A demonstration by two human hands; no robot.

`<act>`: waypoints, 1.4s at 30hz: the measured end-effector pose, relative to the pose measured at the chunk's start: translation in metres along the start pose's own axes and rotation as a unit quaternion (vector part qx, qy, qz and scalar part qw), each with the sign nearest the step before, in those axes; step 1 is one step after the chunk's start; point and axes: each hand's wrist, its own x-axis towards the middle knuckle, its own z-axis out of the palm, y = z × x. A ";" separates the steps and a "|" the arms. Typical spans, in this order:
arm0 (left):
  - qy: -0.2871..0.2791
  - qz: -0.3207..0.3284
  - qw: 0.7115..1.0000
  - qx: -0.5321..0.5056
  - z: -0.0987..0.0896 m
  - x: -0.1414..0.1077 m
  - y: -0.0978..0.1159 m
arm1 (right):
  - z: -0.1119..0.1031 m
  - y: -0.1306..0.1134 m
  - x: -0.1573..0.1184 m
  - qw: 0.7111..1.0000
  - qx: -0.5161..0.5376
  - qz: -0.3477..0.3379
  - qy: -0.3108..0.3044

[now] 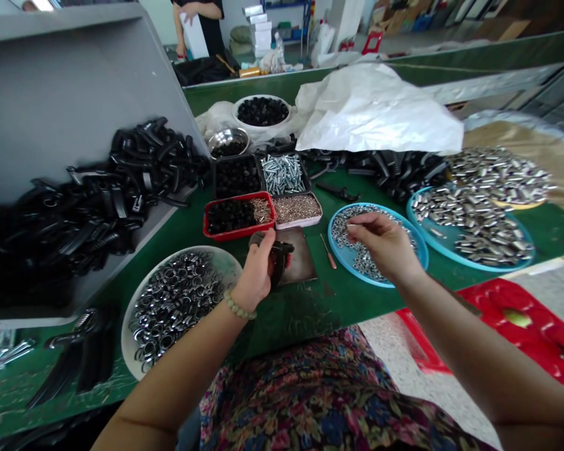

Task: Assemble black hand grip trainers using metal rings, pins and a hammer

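My left hand (258,266) is wrapped round a black part (278,257), above a dark metal plate (303,255). Over a blue tray of small metal pieces (420,250), my right hand (385,241) has its thumb and forefinger pinched together; what is between the fingertips is too small to name. A screwdriver with a reddish handle (331,260) lies between the metal plate and the blue tray. Just beyond my left hand stand a red tray of black and copper-coloured pieces (211,233) and a white tray of tiny brown pieces (301,221).
A grey bin (75,75) with black parts fills the left. A white tray of rings (129,338) stands near the front edge. Another blue tray (489,266) holds metal cylinders. White sheeting (380,113) covers black parts behind. A person (200,19) stands across the table.
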 end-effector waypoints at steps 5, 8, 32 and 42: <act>0.010 0.019 1.000 0.012 0.000 -0.004 0.003 | 0.048 -0.010 -0.014 0.993 0.023 0.033 -0.109; 0.051 0.042 0.996 0.056 -0.001 -0.005 0.001 | 0.062 -0.013 -0.013 0.993 0.017 0.037 -0.109; -0.016 0.119 0.978 0.172 -0.015 0.000 -0.007 | 0.083 -0.005 -0.009 0.986 0.040 0.052 -0.151; -0.060 0.217 0.927 0.298 -0.021 0.009 0.000 | 0.073 -0.013 0.002 0.950 -0.165 -0.071 -0.257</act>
